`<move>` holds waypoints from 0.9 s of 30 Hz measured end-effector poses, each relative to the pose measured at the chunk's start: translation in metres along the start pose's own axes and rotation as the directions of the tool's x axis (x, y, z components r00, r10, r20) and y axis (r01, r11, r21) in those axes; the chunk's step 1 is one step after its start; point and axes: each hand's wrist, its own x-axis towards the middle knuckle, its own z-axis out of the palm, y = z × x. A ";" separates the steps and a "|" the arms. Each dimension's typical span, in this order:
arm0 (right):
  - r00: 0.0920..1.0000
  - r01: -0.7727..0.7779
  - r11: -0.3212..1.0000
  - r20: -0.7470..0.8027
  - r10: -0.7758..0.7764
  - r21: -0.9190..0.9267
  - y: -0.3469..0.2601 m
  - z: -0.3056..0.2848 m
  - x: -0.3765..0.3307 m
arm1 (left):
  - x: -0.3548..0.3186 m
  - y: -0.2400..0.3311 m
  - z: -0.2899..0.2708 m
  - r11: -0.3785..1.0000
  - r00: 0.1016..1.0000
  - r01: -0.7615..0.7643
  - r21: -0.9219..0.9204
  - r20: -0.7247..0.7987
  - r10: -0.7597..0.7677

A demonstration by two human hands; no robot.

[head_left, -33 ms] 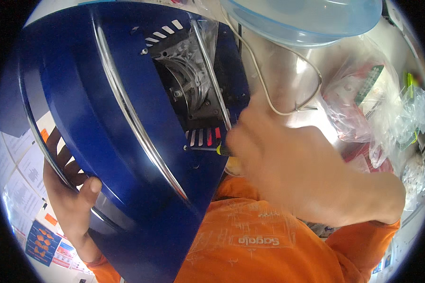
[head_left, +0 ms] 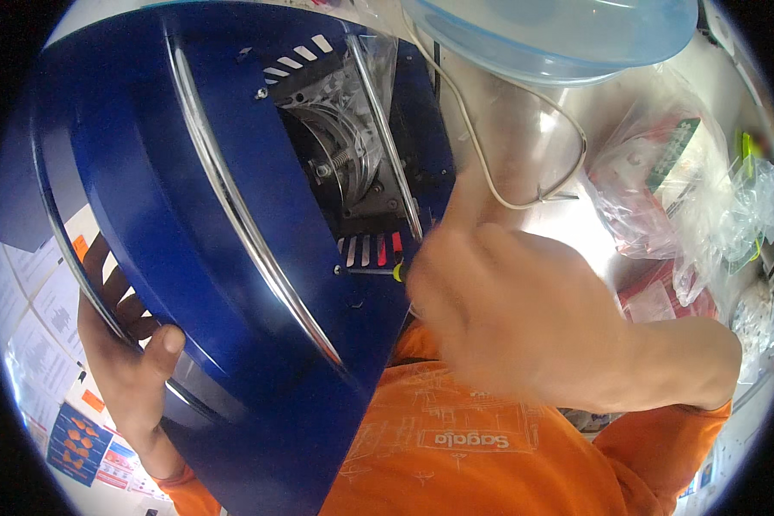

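A large dark-blue metal housing (head_left: 258, 361) with chrome strips (head_left: 232, 198) stands tilted in front of me. My left hand (head_left: 133, 361) is closed on its left rim, thumb on the blue face and fingers behind, partly hidden. My right hand (head_left: 507, 318), a little blurred, is wrapped around a screwdriver (head_left: 399, 272). Only a bit of its yellow handle and its thin shaft show; the shaft points left at a screw (head_left: 337, 270) on the housing's edge. Above it, an opening shows a dark metal mechanism (head_left: 344, 163) with a spring, partly covered by clear plastic film.
A translucent blue basin (head_left: 559, 43) sits at the far right, with a pale cable (head_left: 490, 172) looping below it. Crumpled clear plastic bags (head_left: 654, 189) lie on the right side. Printed sheets (head_left: 56, 318) and a blue poster (head_left: 77, 443) show at the left.
My right hand has turned slightly around the screwdriver and shifted a little left, covering more of the yellow handle. The left hand and the housing stay in place.
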 end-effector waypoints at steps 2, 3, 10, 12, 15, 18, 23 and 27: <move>0.989 0.125 0.960 -0.046 -0.140 -0.250 -0.004 0.004 -0.005 | -0.002 0.000 0.001 1.000 1.000 0.003 -0.009 -0.008 -0.003; 0.995 0.089 0.973 -0.029 -0.097 -0.215 -0.005 0.003 -0.006 | -0.002 0.003 0.000 1.000 1.000 0.003 -0.015 -0.009 -0.003; 0.877 -0.468 0.770 0.338 0.343 0.434 0.016 -0.009 0.017 | 0.000 0.002 -0.009 0.999 0.999 -0.032 0.040 0.024 0.031; 0.925 -0.377 0.819 0.225 0.306 0.434 0.014 -0.007 0.012 | 0.000 -0.008 -0.008 0.997 0.999 -0.035 0.067 -0.002 0.035; 0.999 0.018 0.999 -0.030 -0.019 -0.048 0.001 0.001 0.006 | 0.000 -0.014 -0.007 0.997 0.999 -0.036 0.063 -0.017 0.037; 0.974 0.145 0.852 -0.080 -0.212 -0.504 -0.011 0.017 -0.004 | 0.001 -0.005 -0.007 0.998 1.000 -0.015 0.062 0.010 0.014; 0.948 -0.296 0.919 0.203 0.247 0.262 0.000 -0.002 0.015 | 0.002 -0.001 0.000 1.000 0.999 0.005 0.022 0.033 -0.006; 0.880 -0.459 0.714 0.382 0.283 0.528 0.022 -0.008 0.028 | 0.002 0.002 -0.009 0.997 0.997 0.014 0.078 0.076 -0.020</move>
